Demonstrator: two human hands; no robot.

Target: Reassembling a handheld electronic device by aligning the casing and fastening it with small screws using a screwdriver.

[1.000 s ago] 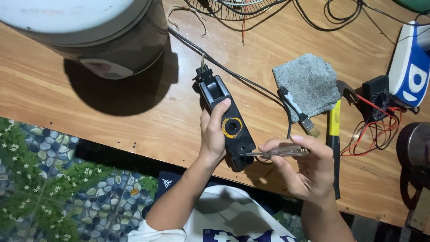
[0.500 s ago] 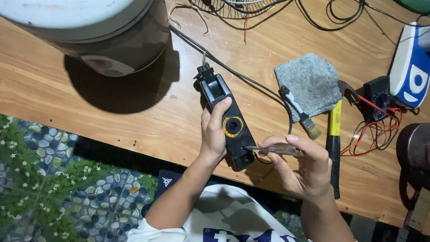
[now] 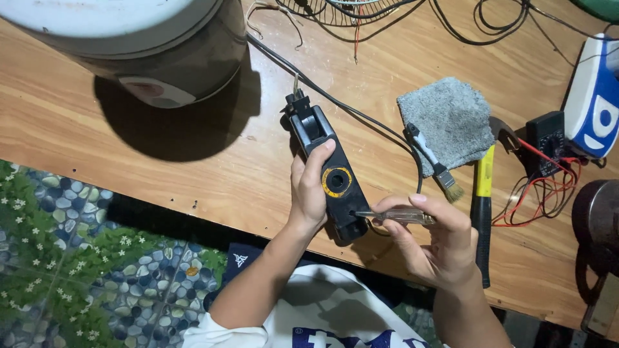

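Two hands: left hand (image 3: 309, 193) wraps the black handheld device (image 3: 329, 174); right hand (image 3: 432, 245) pinches a clear-handled screwdriver (image 3: 394, 216).
Device: on the wooden bench (image 3: 97, 142), near edge.
Progress: tip at the lower casing; casing looks closed, so opening seems barely begun.
Labels: yellow ring on device; oval label on grey pot (image 3: 155, 90) beyond.

Two hands: left hand (image 3: 309, 193), right hand (image 3: 432, 248). One black hand-held device (image 3: 329, 171) with one yellow ring, centre. One clear-handled screwdriver (image 3: 393, 216), near right. One grey cloth (image 3: 451, 122), one small paintbrush (image 3: 433, 164) and one yellow-handled hammer (image 3: 482, 206), right. One black multimeter (image 3: 547, 142) with red leads, far right. One round white-lidded appliance (image 3: 129, 45), far left. One wooden table (image 3: 97, 148).
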